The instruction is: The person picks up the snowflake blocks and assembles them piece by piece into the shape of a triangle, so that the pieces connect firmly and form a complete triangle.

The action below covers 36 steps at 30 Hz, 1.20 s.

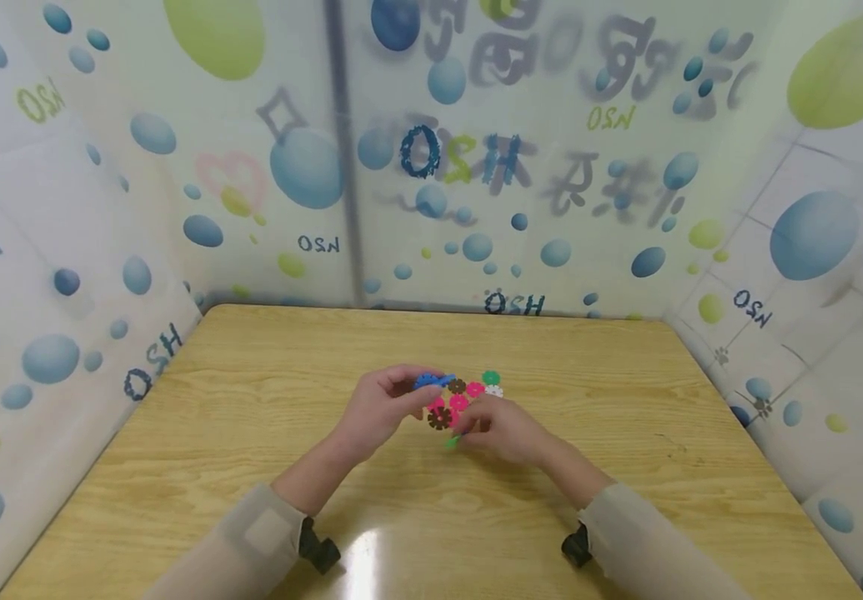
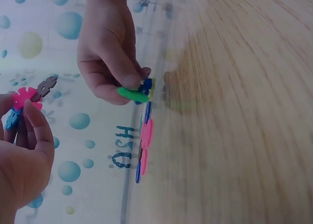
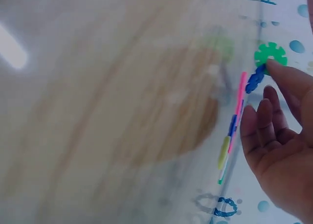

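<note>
My left hand [image 1: 382,408] is raised over the table and pinches joined notched plastic discs, a pink disc [image 2: 25,99] with a brown disc [image 2: 46,86] and a blue disc [image 2: 13,118] attached. To the right, my right hand [image 1: 509,429] pinches a green disc [image 3: 270,54] with a blue disc [image 3: 255,79] slotted edge-on into it. Between and beyond the hands, a flat group of flower-shaped discs lies on the table, with pink discs [image 1: 459,402], a brown disc [image 1: 439,418], a white disc [image 1: 494,391] and a green disc [image 1: 491,378]. Fingers of both hands cover parts of the group.
The wooden table [image 1: 431,517] reaches back to a wall [image 1: 431,275] covered with patterned sheeting, which also runs along both sides. Each forearm carries a black wrist mount [image 1: 318,546] below a light sleeve [image 1: 258,533].
</note>
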### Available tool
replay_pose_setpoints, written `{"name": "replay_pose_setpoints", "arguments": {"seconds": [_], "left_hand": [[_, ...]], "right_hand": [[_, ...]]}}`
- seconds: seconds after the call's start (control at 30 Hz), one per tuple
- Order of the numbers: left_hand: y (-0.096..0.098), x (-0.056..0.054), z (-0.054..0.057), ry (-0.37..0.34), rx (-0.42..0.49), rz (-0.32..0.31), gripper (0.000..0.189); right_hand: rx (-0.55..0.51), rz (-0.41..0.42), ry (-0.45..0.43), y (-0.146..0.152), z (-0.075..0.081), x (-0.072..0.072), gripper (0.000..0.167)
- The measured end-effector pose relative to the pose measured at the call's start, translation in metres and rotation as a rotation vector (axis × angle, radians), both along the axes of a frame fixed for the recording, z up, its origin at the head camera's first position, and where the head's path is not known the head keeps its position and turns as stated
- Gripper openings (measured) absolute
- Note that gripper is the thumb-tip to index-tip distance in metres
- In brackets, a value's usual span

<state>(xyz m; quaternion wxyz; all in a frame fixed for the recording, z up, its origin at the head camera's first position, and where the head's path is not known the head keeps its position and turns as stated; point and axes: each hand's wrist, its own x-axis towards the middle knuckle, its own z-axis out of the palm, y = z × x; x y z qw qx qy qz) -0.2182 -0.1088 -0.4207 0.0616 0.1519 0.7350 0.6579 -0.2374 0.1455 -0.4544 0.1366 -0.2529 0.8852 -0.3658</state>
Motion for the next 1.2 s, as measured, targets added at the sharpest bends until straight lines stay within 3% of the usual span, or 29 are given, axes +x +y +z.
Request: {"name": "replay_pose_setpoints", "arguments": {"seconds": [0.2,0.47,0.87,1.2], "left_hand": [[0.003,0.001,0.002,-0.033,0.076,-0.01,0.034],[0.005,0.0,0.002,-0.039,0.102,-0.002,0.033],[0.005,0.001,0.002,-0.02,0.147,-0.062,0.033],[0.004,0.0,0.002,-0.002,0.124,-0.087,0.034]], "right_hand": [[-0.133,-0.062,-0.024,0.014,0.009,0.016,0.005],[-0.329,-0.063,-0.205,0.021,0.022,0.033,0.017],[-0.416,-0.081,-0.341,0.02,0.029,0.041,0.03],[-0.498,-0.055,-0.422,0.018,0.028,0.039,0.023]]}}
